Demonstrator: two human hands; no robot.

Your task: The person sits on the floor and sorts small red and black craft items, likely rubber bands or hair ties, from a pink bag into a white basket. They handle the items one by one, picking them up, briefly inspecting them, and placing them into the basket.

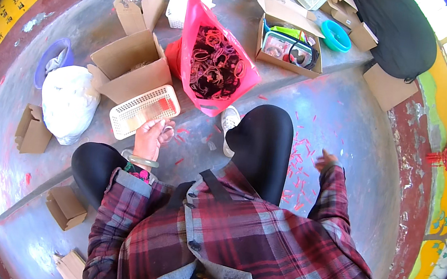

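My left hand (149, 140) is closed, with a small dark loop (168, 129) that looks like a hair tie between its fingertips. It is right beside the near edge of a cream plastic basket (123, 120), which has a reddish-brown patch inside. A pale bangle sits on that wrist. Off to the right, my right hand (326, 160) is held low with its fingers apart and nothing visible in them. Close to it, many small red strips (301, 172) lie scattered over the grey floor. Beyond my knees, a pink-red bag (191, 33) stands wide, full of dark and reddish hair ties.
An unfolded-top cardboard box (132, 85) stands behind the basket. Left of it are a stuffed white bag (70, 102) and a purple basin (44, 68). Farther back are a box of goods (284, 65), a turquoise basin (336, 36) and a white basket (176, 6).
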